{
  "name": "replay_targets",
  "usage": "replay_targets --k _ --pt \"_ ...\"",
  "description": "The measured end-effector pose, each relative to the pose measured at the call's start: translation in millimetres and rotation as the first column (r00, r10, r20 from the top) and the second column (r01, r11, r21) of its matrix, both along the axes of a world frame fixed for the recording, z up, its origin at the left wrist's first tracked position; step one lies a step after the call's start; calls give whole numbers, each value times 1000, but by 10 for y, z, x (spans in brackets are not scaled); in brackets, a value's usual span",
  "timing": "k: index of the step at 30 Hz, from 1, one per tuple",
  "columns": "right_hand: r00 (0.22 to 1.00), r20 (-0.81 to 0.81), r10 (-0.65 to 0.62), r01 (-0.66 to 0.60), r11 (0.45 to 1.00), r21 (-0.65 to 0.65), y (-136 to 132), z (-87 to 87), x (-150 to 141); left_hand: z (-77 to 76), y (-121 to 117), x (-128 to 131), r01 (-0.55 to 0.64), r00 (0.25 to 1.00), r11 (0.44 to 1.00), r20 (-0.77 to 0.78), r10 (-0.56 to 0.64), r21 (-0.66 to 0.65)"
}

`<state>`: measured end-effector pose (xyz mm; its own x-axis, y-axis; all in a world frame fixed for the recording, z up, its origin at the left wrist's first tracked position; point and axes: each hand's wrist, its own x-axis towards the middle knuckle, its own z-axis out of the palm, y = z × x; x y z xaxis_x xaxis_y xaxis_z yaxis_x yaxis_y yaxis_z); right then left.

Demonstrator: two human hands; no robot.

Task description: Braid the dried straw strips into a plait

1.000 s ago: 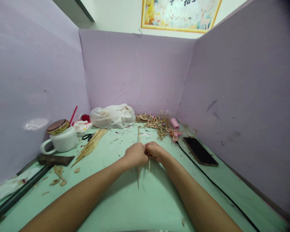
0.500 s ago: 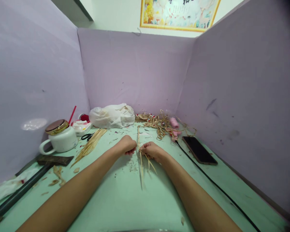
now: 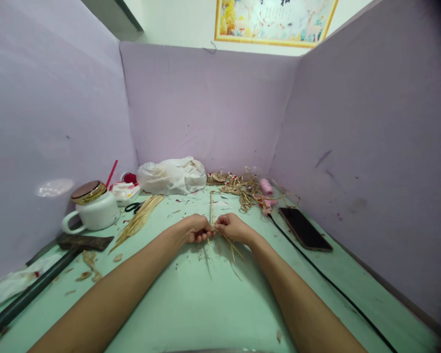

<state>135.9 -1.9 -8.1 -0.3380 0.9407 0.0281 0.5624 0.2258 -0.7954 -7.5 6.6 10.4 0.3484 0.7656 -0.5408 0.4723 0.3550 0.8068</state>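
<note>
A thin straw braid (image 3: 212, 206) runs up the green table from between my two hands. My left hand (image 3: 198, 229) is closed, thumb and fingers pinching the straw at the braid's lower end, with a loose strand hanging below it. Close against it on the right, my right hand (image 3: 231, 226) pinches other strands of the same braid. Several loose straw ends (image 3: 233, 246) fan out beneath the right hand. The fingertips nearly meet, and the exact crossing of the strands between them is too small to make out.
On the left lie a hammer (image 3: 84, 242), a lidded white mug (image 3: 97, 213), black scissors (image 3: 134, 207) and a straw bundle (image 3: 141, 220). Behind are a white plastic bag (image 3: 172, 175), tangled braided cord (image 3: 238, 189) and pink thread (image 3: 266, 187). A phone (image 3: 304, 229) and black cable (image 3: 319, 274) lie right.
My left hand has moved right to the braid's lower end and now pinches straw there. The long strand that hung down between the hands has shifted left under my left hand.
</note>
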Motion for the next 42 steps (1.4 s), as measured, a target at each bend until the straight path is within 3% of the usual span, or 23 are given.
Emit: replay_targets --k 3,6,9,12,15,19,23,26,31,36,42 --pt "995 97 8 -18 994 106 31 -35 25 -4 -20 4 -51 998 998 27 52 -35" --pt "986 164 -15 -7 991 133 11 13 48 -7 -68 36 -116 993 991 -19 118 71" --pt "966 234 -113 96 992 80 -45 117 57 5 -115 77 -151 983 979 -85 163 133" --pt "961 217 -171 190 979 -71 -104 204 31 29 -137 106 -163 976 976 -124 181 143" --pt "983 147 -109 136 972 -191 -148 233 -14 42 -133 111 -204 974 974 -81 212 97" --pt "984 161 -78 103 983 -154 -188 219 -55 22 -116 95 -207 978 978 12 207 -3" --pt "988 146 -38 62 985 -162 -222 253 -62 -16 -93 72 -216 975 972 -29 219 87" --pt "998 45 -52 61 968 -244 -230 335 -46 -31 -61 41 -173 984 979 -28 177 107" --pt "920 -110 -375 324 890 -322 -201 391 -49 -37 -26 -11 -62 991 995 120 52 84" --pt "938 -214 -272 141 864 -484 -183 290 -103 -64 -18 -19 -35 987 993 160 17 112" --pt "949 -161 -271 190 898 -396 -120 198 -64 -44 -29 -30 15 997 973 75 -33 231"
